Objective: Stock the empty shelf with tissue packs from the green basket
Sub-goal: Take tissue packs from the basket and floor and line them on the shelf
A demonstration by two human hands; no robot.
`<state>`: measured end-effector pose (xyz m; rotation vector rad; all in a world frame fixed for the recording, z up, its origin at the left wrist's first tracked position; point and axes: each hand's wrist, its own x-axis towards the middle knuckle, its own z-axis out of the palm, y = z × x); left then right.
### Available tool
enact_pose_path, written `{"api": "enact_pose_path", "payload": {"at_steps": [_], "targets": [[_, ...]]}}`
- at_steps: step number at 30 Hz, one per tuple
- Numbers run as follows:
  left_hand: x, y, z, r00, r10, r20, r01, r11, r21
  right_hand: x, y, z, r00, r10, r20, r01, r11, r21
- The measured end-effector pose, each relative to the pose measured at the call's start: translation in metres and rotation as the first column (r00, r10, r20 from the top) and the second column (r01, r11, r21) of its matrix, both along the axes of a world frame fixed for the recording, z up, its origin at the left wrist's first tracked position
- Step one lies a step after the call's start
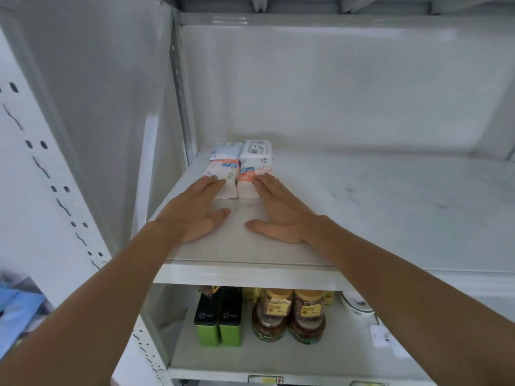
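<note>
Two white tissue packs with orange and blue print lie side by side at the left end of the white shelf (390, 213). The left tissue pack (224, 165) has my left hand (195, 210) flat on the shelf with its fingertips against the pack's near end. The right tissue pack (255, 160) has my right hand (281, 213) laid flat in the same way, fingertips touching its near end. Both hands have straight fingers and hold nothing. The green basket is out of sight.
The shelf's left side wall (111, 107) stands close beside the packs. On the shelf below are two green-and-black tins (218, 319), two brown jars (289, 316) and a white bowl (358, 303). A perforated upright (55, 190) runs down the left.
</note>
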<state>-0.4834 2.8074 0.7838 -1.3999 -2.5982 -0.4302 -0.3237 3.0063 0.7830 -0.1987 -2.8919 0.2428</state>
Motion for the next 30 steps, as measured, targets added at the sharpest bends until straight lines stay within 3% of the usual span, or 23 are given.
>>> {"api": "enact_pose_path", "payload": {"at_steps": [6, 12, 15, 17, 20, 24, 27, 30], "targets": [[0.01, -0.004, -0.006, 1.0, -0.001, 0.014, 0.0, 0.999, 0.033, 0.007, -0.002, 0.003, 1.0, 0.0, -0.016, -0.001, 0.993, -0.117], [0.045, -0.008, -0.009, 0.997, 0.017, 0.079, -0.031, 0.984, 0.174, 0.018, -0.009, 0.006, 0.982, -0.075, -0.175, 0.091, 0.992, 0.084], [0.066, -0.012, -0.009, 0.997, 0.06, 0.048, -0.071, 0.951, 0.299, 0.035, -0.008, -0.002, 0.943, -0.243, -0.226, 0.236, 0.97, -0.058], [0.081, -0.014, -0.013, 0.995, 0.098, 0.01, -0.096, 0.947, 0.308, 0.05, -0.01, -0.005, 0.924, -0.34, -0.175, 0.308, 0.933, -0.185], [0.106, -0.015, -0.021, 0.991, 0.129, -0.019, -0.115, 0.932, 0.343, 0.072, -0.02, -0.007, 0.919, -0.366, -0.146, 0.318, 0.908, -0.273], [0.148, -0.013, -0.043, 0.965, 0.175, -0.195, -0.084, 0.911, 0.404, 0.115, -0.038, -0.018, 0.912, -0.239, -0.334, 0.214, 0.971, -0.109], [0.184, -0.012, -0.078, 0.951, 0.184, -0.249, -0.085, 0.929, 0.36, 0.162, -0.039, -0.046, 0.876, 0.001, -0.482, 0.023, 0.999, 0.044], [0.215, -0.011, -0.112, 0.951, 0.199, -0.235, -0.108, 0.93, 0.351, 0.222, -0.032, -0.103, 0.861, 0.146, -0.488, -0.09, 0.987, 0.136]]}}
